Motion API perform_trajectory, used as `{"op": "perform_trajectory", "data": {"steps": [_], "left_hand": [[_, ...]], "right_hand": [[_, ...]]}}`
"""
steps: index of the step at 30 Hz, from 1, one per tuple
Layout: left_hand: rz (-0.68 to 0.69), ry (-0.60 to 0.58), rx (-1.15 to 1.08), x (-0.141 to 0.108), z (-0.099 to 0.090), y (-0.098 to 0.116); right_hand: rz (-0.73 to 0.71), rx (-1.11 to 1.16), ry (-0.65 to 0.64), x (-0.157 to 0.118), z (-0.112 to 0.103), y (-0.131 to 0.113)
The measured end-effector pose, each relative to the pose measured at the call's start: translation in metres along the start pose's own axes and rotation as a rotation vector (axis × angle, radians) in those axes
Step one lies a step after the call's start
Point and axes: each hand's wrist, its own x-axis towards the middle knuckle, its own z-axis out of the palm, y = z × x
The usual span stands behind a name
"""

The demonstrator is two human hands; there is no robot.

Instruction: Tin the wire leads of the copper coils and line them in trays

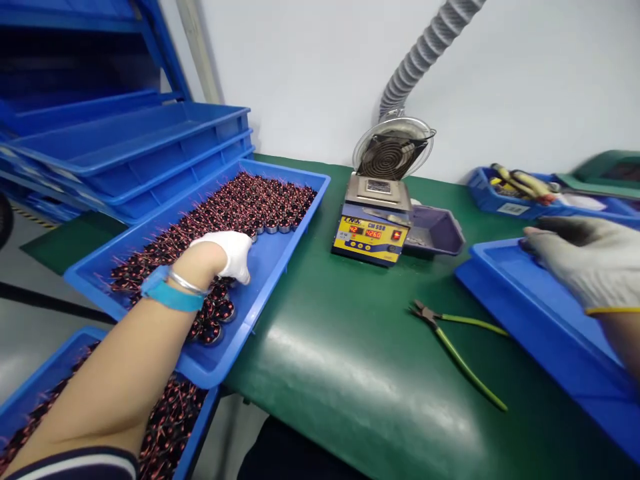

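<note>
Our left hand (227,253), white-gloved, reaches into the left tray (273,257) with its fingers (243,270) bent down; we cannot tell whether they hold anything. Our right hand (575,250), blurred, is over the right tray (525,287), a dark thing (533,252) by its fingertips, and we cannot tell whether it is gripped. The left tray holds black parts (235,213) with red wires: most lie beyond and left of our left fingers, a few nearer us by the wrist. Under our left forearm, a lower tray (203,427) holds more parts. On the green table (320,373) between our hands lie cutters (430,316), and behind them stand a yellow-fronted heater (371,230) and a purple box (443,233); farther right, a blue bin (513,209) holds tools
</note>
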Motion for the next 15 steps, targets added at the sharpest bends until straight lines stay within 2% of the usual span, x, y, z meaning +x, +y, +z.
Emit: {"op": "perform_trajectory", "data": {"steps": [1,3,7,11,15], "left_hand": [[-0.006,-0.032,0.022,0.002,0.002,0.004],[-0.029,-0.087,0.072,0.005,0.005,0.011],[-0.036,-0.1,0.078,0.008,0.014,0.022],[0.01,-0.07,0.034,0.013,0.019,0.025],[0.02,-0.023,-0.008,0.012,0.014,0.011]], "right_hand": [[0.05,0.043,-0.025,-0.011,0.0,-0.018],[0.062,0.08,-0.08,-0.033,-0.002,-0.047],[-0.089,0.146,-0.161,-0.075,-0.009,-0.074],[-0.318,0.225,-0.236,-0.125,-0.003,-0.085],[-0.632,0.319,-0.344,-0.175,0.02,-0.097]]}}
